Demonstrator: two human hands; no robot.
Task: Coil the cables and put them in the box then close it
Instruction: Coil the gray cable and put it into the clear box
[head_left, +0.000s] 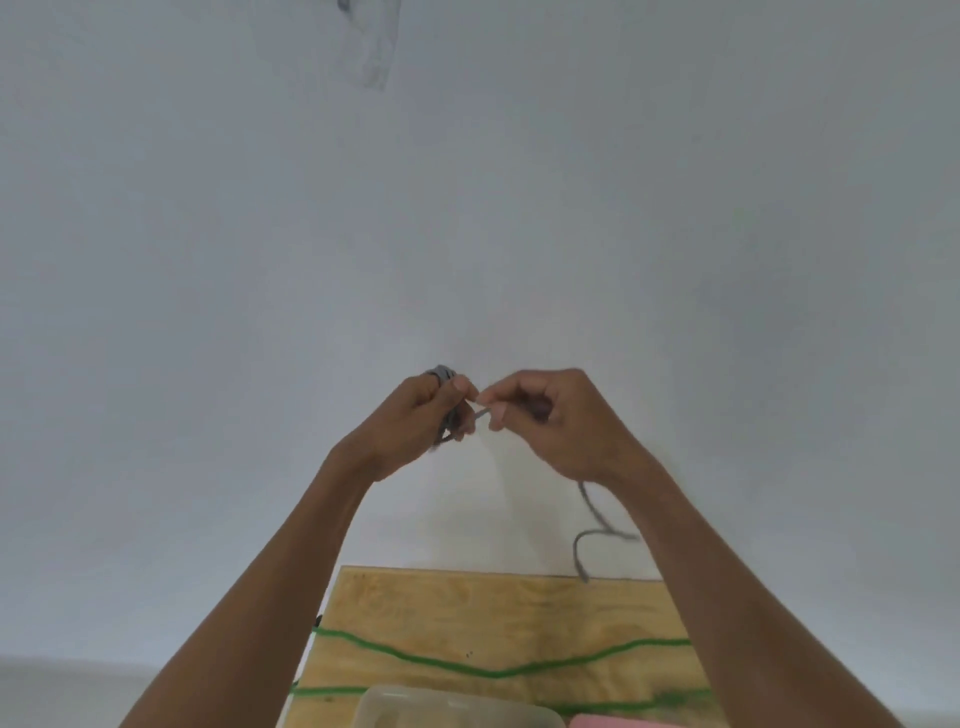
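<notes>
Two hands are raised in front of the wall, above the far edge of the bench (467, 597), so that the grey cable (589, 540) can be wound clear of the surface. The left hand (415, 421) is closed around the loops already gathered, which serves as an anchor for the coil. The right hand (550, 415) is pinched shut on the free length just beside it, with the loose tail hanging below the wrist. A green cable (493, 670) lies uncoiled across the bench, and the clear box (457, 706) sits at the near edge, presumably within reach for when the coil is done.
</notes>
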